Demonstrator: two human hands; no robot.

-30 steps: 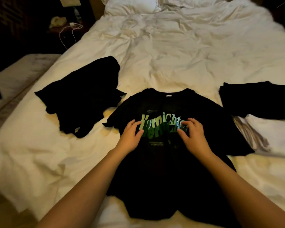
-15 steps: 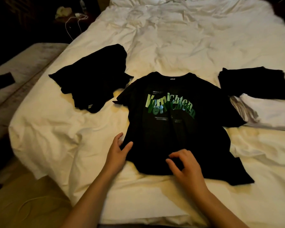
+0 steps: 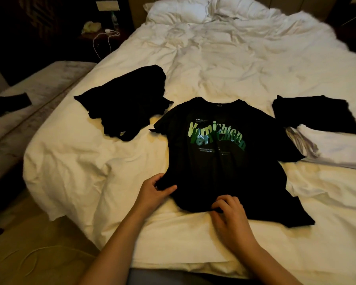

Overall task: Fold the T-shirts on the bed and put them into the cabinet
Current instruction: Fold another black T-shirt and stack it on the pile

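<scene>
Lower centre: right hand (image 3: 231,218) pinches the hem of the printed shirt (image 3: 224,161); left hand (image 3: 154,192) grips its lower left corner, likely to tug the cloth flat before folding. Shirt lies face up mid-frame on the bed (image 3: 224,64). Beyond: loose black shirt (image 3: 127,99) upper left, folded stack (image 3: 317,118) right. Since 0.5 s ago, both hands went from resting on the hem to clamping it.
</scene>
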